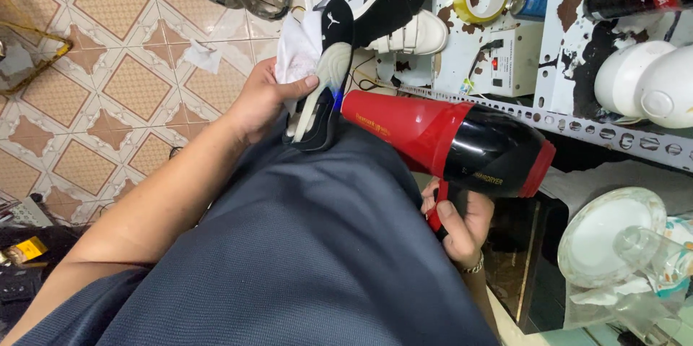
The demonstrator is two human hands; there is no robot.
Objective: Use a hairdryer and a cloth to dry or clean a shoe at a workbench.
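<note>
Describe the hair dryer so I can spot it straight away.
Start from the dark blue shirt filling the lower middle; just above its right edge, the right hand grips a handle. On that handle sits the hair dryer, lying sideways with its nozzle toward the shoe in the left hand. Its glossy red-and-black body stands out from everything nearby.

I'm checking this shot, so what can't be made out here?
Head view only:
- Right hand: palm and grip hidden behind the hair dryer handle.
- Dryer nozzle tip: hidden behind the shoe.
- Left hand: fingers hidden under the white cloth.
- Shoe's upper end: lost among other shoes.
</note>
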